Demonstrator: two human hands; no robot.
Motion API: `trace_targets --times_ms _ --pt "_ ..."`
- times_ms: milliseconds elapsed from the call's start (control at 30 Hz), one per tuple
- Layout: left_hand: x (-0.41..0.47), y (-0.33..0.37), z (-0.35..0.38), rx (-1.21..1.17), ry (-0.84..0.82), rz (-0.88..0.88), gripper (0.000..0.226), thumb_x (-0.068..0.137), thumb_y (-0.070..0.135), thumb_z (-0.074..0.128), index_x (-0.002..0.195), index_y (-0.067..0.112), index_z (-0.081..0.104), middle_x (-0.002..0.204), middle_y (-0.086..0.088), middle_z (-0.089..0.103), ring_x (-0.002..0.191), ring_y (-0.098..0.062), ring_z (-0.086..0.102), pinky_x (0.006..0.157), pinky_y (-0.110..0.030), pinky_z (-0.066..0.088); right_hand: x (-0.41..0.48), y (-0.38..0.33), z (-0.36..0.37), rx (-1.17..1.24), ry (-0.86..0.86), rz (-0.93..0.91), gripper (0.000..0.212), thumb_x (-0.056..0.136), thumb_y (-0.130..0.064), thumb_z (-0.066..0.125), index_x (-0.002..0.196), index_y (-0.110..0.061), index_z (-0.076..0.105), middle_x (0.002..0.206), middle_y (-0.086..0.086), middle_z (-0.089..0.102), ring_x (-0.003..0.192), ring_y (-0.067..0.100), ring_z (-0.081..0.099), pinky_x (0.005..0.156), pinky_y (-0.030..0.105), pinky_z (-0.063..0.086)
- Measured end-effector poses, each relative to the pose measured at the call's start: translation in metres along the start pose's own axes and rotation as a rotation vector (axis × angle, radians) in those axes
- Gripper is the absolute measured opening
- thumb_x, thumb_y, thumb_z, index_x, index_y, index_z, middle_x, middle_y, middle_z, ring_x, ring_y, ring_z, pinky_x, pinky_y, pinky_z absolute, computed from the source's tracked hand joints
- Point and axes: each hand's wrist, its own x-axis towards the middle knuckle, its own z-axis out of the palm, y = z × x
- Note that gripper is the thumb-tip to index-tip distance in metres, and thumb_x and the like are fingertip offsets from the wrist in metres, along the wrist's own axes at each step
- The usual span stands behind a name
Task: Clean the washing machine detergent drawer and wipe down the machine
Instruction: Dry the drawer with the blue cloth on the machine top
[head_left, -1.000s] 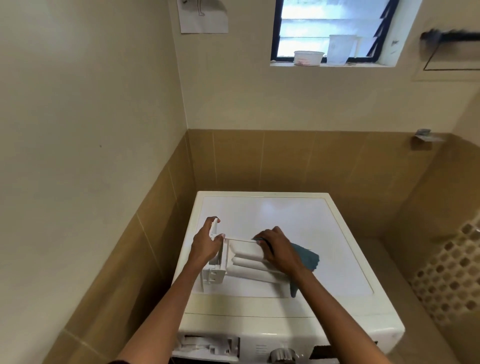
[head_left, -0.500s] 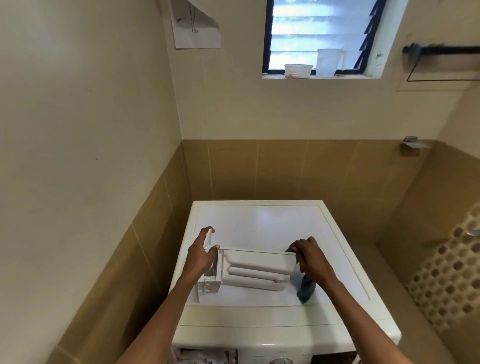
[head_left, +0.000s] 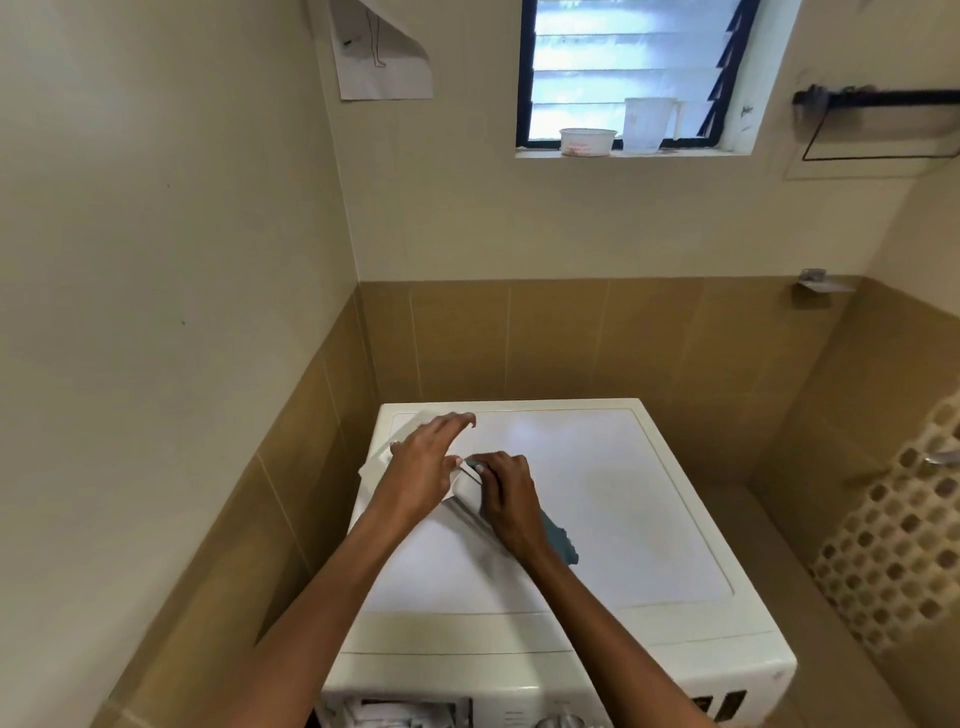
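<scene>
Cloth (head_left: 560, 541) gripped in right fingers (head_left: 494, 466), left fingers (head_left: 451, 423) spread

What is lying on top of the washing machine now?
The white detergent drawer, blurred and mostly covered by the left hand and the right hand. A teal cloth sticks out from under the right hand; its rest is hidden.

No legible text; washing machine panel (head_left: 511, 716) print too small.
</scene>
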Motion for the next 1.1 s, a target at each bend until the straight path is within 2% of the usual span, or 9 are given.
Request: trace_targets --times_ms 133,333,467,600,667,800,900,1000,1100 --pt "-0.003 -0.009 -0.006 -0.003 -0.033 0.044 0.045 0.089 0.004 0.056 0.13 0.022 0.051 0.142 0.001 0.047 0.131 -0.02 0.044 0.106 -0.03 0.037 -0.039 0.036 0.001 -0.069 -0.035 -0.081 0.045 0.097 -0.044 0.032 0.111 -0.011 0.058 0.099 0.001 0.058 0.089 0.006 0.038 0.081 0.004 0.028" --pt "0.0 -0.017 -0.014 -0.042 -0.105 0.096 0.043 0.089 0.009 0.058 0.128 0.027 0.052 0.143 0.004 0.043 0.132 -0.018 0.042 0.105 -0.031 0.036 -0.071 0.092 -0.013 -0.278 -0.188 -0.034 0.015 0.095 -0.029 0.038 0.109 -0.028 0.044 0.096 -0.008 0.046 0.082 0.0 0.028 0.072 0.015 0.028" --pt "0.006 -0.017 -0.015 -0.028 -0.132 0.13 0.04 0.091 0.011 0.057 0.127 0.028 0.052 0.143 0.001 0.043 0.134 -0.018 0.039 0.105 -0.031 0.036 -0.057 0.092 -0.033 -0.364 -0.409 -0.014 0.027 0.094 -0.027 0.051 0.115 -0.01 0.055 0.105 0.005 0.053 0.093 0.007 0.037 0.073 0.016 0.028" --pt "0.009 -0.011 -0.014 0.057 -0.176 0.207 0.043 0.093 0.009 0.053 0.133 0.023 0.048 0.148 0.001 0.038 0.136 -0.019 0.037 0.103 -0.03 0.038 -0.027 0.082 -0.051 -0.442 -0.703 0.033 0.042 0.085 -0.023 0.065 0.124 -0.014 0.055 0.114 0.003 0.056 0.104 0.018 0.044 0.076 0.019 0.03" --pt "0.009 -0.011 -0.015 0.123 -0.195 0.284 0.044 0.092 0.008 0.054 0.133 0.022 0.048 0.149 0.0 0.037 0.136 -0.023 0.038 0.101 -0.032 0.042 -0.014 0.076 -0.061 -0.426 -0.694 0.107 0.036 0.082 -0.011 0.066 0.117 -0.016 0.061 0.113 0.001 0.061 0.104 0.016 0.049 0.081 0.019 0.037" --pt "0.011 -0.008 -0.017 0.238 -0.271 0.443 0.048 0.089 0.004 0.057 0.134 0.018 0.049 0.149 -0.002 0.035 0.138 -0.026 0.033 0.102 -0.037 0.042 0.011 0.054 -0.079 -0.006 -0.172 0.332 0.017 0.087 -0.005 0.059 0.103 -0.008 0.066 0.099 0.003 0.066 0.096 0.016 0.06 0.076 0.013 0.047" --pt "0.015 -0.001 -0.019 0.279 -0.278 0.606 0.058 0.078 -0.004 0.068 0.13 0.017 0.054 0.142 -0.006 0.045 0.13 -0.032 0.043 0.087 -0.04 0.052 0.039 0.039 -0.074 0.508 0.101 0.669 0.015 0.091 -0.018 0.058 0.096 -0.004 0.061 0.084 0.013 0.067 0.09 0.031 0.063 0.072 0.025 0.05" --pt "0.02 0.003 -0.016 0.373 -0.341 0.717 0.073 0.07 -0.013 0.07 0.132 0.021 0.051 0.143 -0.007 0.045 0.127 -0.037 0.045 0.074 -0.041 0.058 0.067 0.027 -0.076 0.916 0.062 0.886 0.044 0.087 -0.048 0.051 0.081 -0.005 0.055 0.059 0.007 0.063 0.069 0.023 0.059 0.06 0.027 0.051" --pt "0.023 0.006 -0.013 0.447 -0.384 0.824 0.081 0.067 -0.018 0.068 0.135 0.022 0.048 0.144 -0.005 0.043 0.128 -0.036 0.045 0.077 -0.044 0.058 0.075 0.015 -0.083 0.942 -0.099 0.871 0.063 0.09 -0.06 0.038 0.071 -0.007 0.065 0.062 0.008 0.066 0.059 0.02 0.063 0.062 0.026 0.047"
